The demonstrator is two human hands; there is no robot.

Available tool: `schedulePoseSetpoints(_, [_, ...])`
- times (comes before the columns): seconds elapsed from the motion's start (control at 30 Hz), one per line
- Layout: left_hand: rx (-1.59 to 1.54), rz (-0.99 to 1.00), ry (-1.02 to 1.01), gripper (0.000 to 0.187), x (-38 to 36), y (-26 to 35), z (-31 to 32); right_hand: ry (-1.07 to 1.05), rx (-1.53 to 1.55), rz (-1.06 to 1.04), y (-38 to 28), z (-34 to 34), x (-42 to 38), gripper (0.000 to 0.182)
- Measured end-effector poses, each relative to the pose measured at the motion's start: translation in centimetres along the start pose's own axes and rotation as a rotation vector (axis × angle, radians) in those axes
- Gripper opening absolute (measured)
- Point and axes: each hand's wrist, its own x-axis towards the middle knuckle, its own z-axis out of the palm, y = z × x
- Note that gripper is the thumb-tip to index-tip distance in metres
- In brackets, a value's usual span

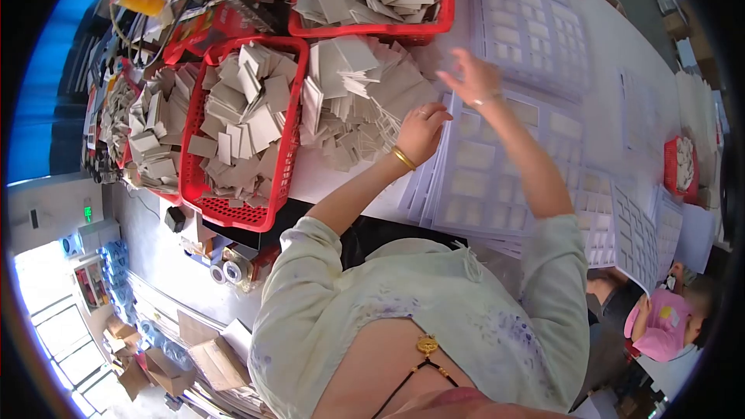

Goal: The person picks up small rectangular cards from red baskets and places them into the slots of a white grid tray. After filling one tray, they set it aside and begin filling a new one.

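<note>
My left hand [421,133], with a gold bangle at the wrist, has its fingers curled together at the left edge of a stack of white sheets with rectangular cut-outs [497,178]. Whatever its fingers may hold is hidden. My right hand [475,79] is raised over the far edge of that stack, slightly blurred, fingers apart and nothing visible in them. Left of both hands lies a heap of small grey-white cardboard pieces [349,120]. Further sheets with cut-outs [531,27] lie beyond my right hand.
Red plastic baskets full of cardboard pieces stand at the left [293,163] and the back [448,8]. A small red basket [670,167] stands far right. A person in pink [665,322] sits at the lower right, near standing sheets [635,237]. Cardboard boxes [167,372] lie on the floor.
</note>
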Motion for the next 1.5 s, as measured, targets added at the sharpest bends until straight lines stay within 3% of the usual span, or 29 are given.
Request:
schedulePoseSetpoints(0.1, [0.017,-0.03,0.055,0.028,-1.7,-0.5,-2.4,-0.125,-0.107,-0.05,-10.4,-0.2,4.6,0.067])
schedulePoseSetpoints(0.2, [0.056,-0.082,0.071,0.027,-3.0,-0.8,-5.2,-0.299,-0.224,-0.049,-15.1,1.4,7.8,0.077])
schedulePoseSetpoints(0.33, [0.077,-0.157,0.102,0.026,-4.9,-1.8,-8.0,-0.501,-0.266,-0.041,-16.7,1.5,9.3,0.081])
schedulePoseSetpoints(0.57, [0.031,-0.173,0.124,0.024,-4.7,-2.2,-8.1,-0.516,-0.221,-0.03,-15.6,1.4,9.4,0.066])
schedulePoseSetpoints(0.77, [-0.044,-0.123,0.15,0.026,-3.4,-2.5,-6.5,-0.454,0.009,-0.11,-8.4,-4.0,8.1,0.06])
schedulePoseSetpoints(0.8, [-0.049,-0.112,0.151,0.026,-3.2,-2.3,-6.3,-0.319,0.314,-0.109,-5.3,-4.8,6.8,0.054])
schedulePoseSetpoints(0.83, [-0.065,-0.133,0.102,0.026,-3.1,-2.1,-5.9,-0.225,0.425,-0.1,-0.5,-4.0,6.7,0.057])
schedulePoseSetpoints(0.9, [-0.117,-0.179,0.011,0.028,-3.2,-2.0,-4.2,-0.087,0.372,0.024,3.8,-8.0,2.3,0.062])
schedulePoseSetpoints(0.97, [-0.129,-0.177,-0.061,0.03,-3.1,-1.9,-2.3,0.049,0.031,0.04,11.6,-9.2,-1.6,0.061])
schedulePoseSetpoints(1.03, [-0.108,-0.127,-0.118,0.033,-3.0,-1.4,-0.1,0.042,-0.342,0.185,16.4,-11.0,-6.0,0.058])
schedulePoseSetpoints(1.13, [-0.019,-0.136,-0.2,0.04,-3.0,-0.9,3.3,-0.066,-0.532,0.358,20.7,-13.1,-11.6,0.054])
schedulePoseSetpoints(1.17, [-0.003,-0.192,-0.28,0.045,-3.1,-0.9,4.0,-0.086,-0.564,0.363,22.1,-13.3,-13.2,0.052])
schedulePoseSetpoints(1.5, [-0.022,-0.271,-0.265,0.048,-3.9,0.8,6.1,-0.201,-0.694,0.292,28.5,-11.3,-15.3,0.044])
